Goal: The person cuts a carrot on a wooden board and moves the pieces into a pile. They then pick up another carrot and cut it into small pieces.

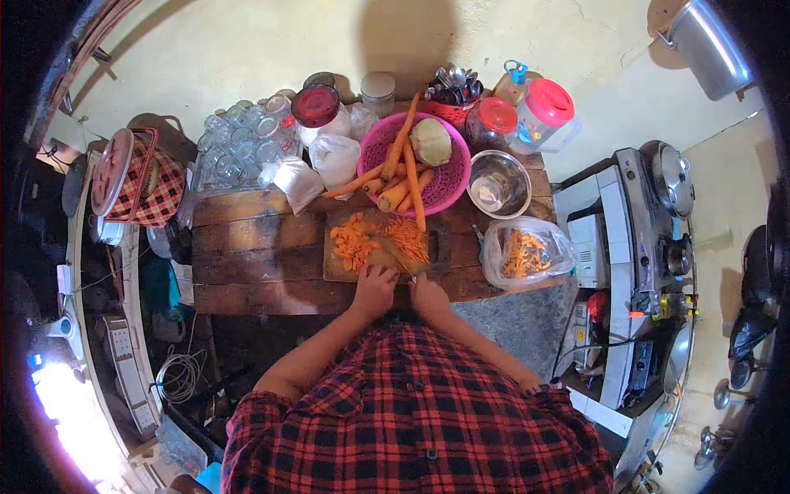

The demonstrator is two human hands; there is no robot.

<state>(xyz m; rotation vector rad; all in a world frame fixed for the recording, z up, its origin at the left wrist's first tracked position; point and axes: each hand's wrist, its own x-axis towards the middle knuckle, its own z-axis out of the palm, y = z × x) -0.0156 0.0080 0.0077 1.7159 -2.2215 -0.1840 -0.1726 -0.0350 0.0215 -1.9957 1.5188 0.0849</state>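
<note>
A wooden cutting board lies near the table's front edge. On it are a pile of chopped carrot at left and finer carrot strips at right. My right hand is wrapped round the handle of a knife, whose blade slants up and left over the board between the piles. Beside the blade, my left hand rests on the board's front edge with its fingers curled down. Whatever lies under those fingertips is hidden. Behind the board stands a pink basket holding whole carrots and a cabbage.
At right on the wooden table are a plastic bag of cut carrot and a steel bowl. Glass mugs, white bags and lidded jars line the back. A stove stands further right.
</note>
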